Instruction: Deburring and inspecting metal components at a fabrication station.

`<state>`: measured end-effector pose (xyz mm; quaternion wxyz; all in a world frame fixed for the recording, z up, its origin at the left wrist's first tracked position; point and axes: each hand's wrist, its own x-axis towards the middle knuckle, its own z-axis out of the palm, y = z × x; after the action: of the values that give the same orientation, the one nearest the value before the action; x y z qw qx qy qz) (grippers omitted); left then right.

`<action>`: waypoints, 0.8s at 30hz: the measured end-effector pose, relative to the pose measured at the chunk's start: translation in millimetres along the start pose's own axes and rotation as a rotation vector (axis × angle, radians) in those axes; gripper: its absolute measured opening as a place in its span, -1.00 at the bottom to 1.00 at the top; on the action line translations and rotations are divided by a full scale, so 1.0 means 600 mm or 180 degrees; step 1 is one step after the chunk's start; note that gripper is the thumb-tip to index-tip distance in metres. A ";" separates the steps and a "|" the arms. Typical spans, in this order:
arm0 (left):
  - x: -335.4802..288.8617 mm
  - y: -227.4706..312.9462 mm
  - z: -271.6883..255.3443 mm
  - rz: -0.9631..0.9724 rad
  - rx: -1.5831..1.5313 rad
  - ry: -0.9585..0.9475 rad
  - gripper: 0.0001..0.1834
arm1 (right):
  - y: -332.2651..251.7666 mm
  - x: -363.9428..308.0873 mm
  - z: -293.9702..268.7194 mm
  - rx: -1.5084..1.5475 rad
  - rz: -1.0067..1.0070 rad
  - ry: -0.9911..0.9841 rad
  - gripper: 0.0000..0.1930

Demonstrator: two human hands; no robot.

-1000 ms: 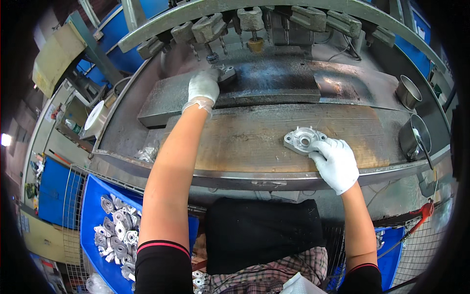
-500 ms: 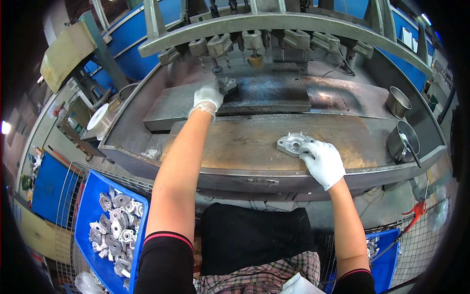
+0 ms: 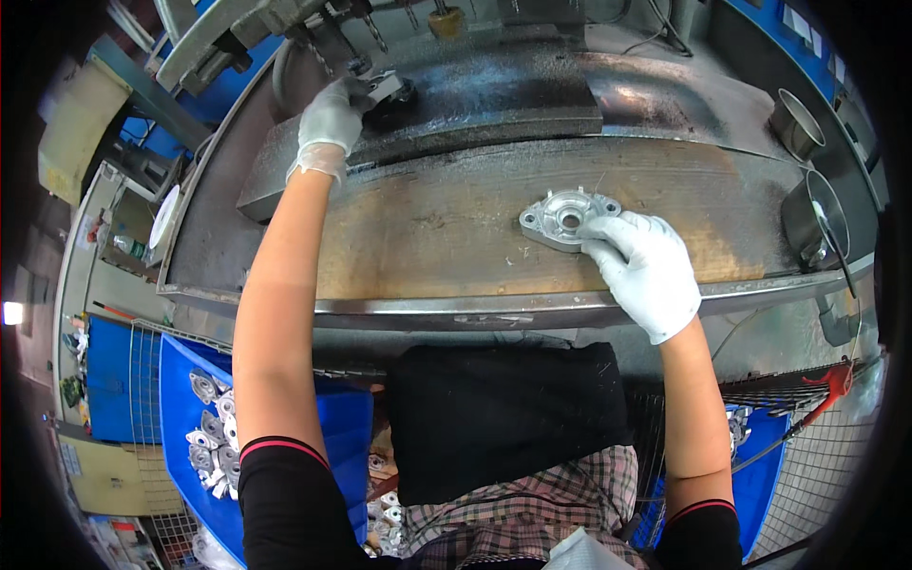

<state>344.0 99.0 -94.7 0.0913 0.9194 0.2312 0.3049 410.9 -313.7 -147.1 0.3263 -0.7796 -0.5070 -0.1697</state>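
Note:
My left hand (image 3: 331, 123), in a white glove, reaches to the back left and closes on a metal casting (image 3: 388, 87) at a dark fixture on the steel block. A drill bit hangs just above it; my fingertips are partly hidden. My right hand (image 3: 648, 274), also gloved, pinches the near right edge of a second casting (image 3: 546, 224). This silvery flanged piece lies on the wooden board (image 3: 427, 242), with a round bore in its middle and a hole at each end.
Drill spindles (image 3: 370, 28) hang over the steel block (image 3: 494, 114). Two metal cups, one upper (image 3: 796, 128) and one lower (image 3: 803, 223) with a handled tool in it, stand at right. A blue bin (image 3: 190, 418) of castings is at lower left, another blue bin (image 3: 760, 465) at lower right.
The view has tilted down and shifted, so the bench sits higher in the picture. My left hand stays at the casting by the drill, and my right hand stays on the casting on the board.

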 end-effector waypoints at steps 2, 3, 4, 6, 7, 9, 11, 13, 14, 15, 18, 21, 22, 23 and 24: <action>-0.016 0.020 0.003 0.0057 0.0275 -0.0005 -0.76 | -0.002 -0.004 0.001 -0.0153 -0.0016 0.0109 -0.86; -0.022 0.032 -0.002 0.0110 0.0561 0.0045 -0.76 | -0.005 -0.004 0.002 -0.0115 -0.0034 0.0116 -0.86; -0.021 0.045 0.003 -0.0037 0.0846 -0.0218 -0.75 | -0.007 -0.005 0.001 -0.0184 0.0003 0.0119 -0.86; -0.005 0.060 0.003 -0.0157 0.1154 -0.0392 -0.73 | -0.010 -0.005 0.000 -0.0236 0.0037 0.0123 -0.85; 0.004 0.064 0.001 -0.0277 0.1452 -0.0565 -0.72 | -0.012 -0.005 0.000 -0.0210 0.0033 0.0145 -0.85; 0.007 0.065 0.003 -0.0250 0.1630 -0.0694 -0.71 | -0.012 -0.007 0.000 -0.0181 0.0045 0.0160 -0.85; 0.000 0.060 0.012 -0.0059 0.1404 -0.0409 -0.72 | -0.008 -0.009 0.000 -0.0126 0.0029 0.0229 -0.85; 0.004 0.059 0.014 -0.0128 0.1386 -0.0522 -0.73 | -0.006 -0.009 0.001 -0.0146 0.0040 0.0206 -0.85; 0.005 0.057 0.014 -0.0197 0.1354 -0.0622 -0.73 | -0.006 -0.010 0.001 -0.0183 0.0044 0.0186 -0.85; 0.007 0.054 0.015 -0.0191 0.1356 -0.0624 -0.73 | -0.007 -0.009 0.000 -0.0183 0.0049 0.0190 -0.85; 0.004 0.043 0.017 -0.0011 0.1330 -0.0488 -0.70 | -0.012 -0.006 -0.004 -0.0170 0.0044 0.0135 -0.86; -0.005 0.042 0.025 -0.0069 0.1018 -0.0227 -0.66 | -0.010 -0.005 -0.005 -0.0216 -0.0007 0.0170 -0.88; -0.011 0.048 0.030 -0.0169 0.0808 -0.0146 -0.66 | -0.008 -0.006 -0.003 -0.0202 -0.0003 0.0137 -0.89; -0.015 0.052 0.029 -0.0267 0.0597 -0.0057 -0.66 | -0.006 -0.007 -0.002 -0.0189 -0.0007 0.0110 -0.90; -0.016 0.045 0.028 -0.0258 0.0365 0.0020 -0.69 | -0.006 -0.006 -0.002 -0.0204 -0.0046 0.0151 -0.90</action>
<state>357.4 70.4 -105.0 0.0500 0.9120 0.2856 0.2901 406.1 -315.8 -147.1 0.3118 -0.7817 -0.4991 -0.2067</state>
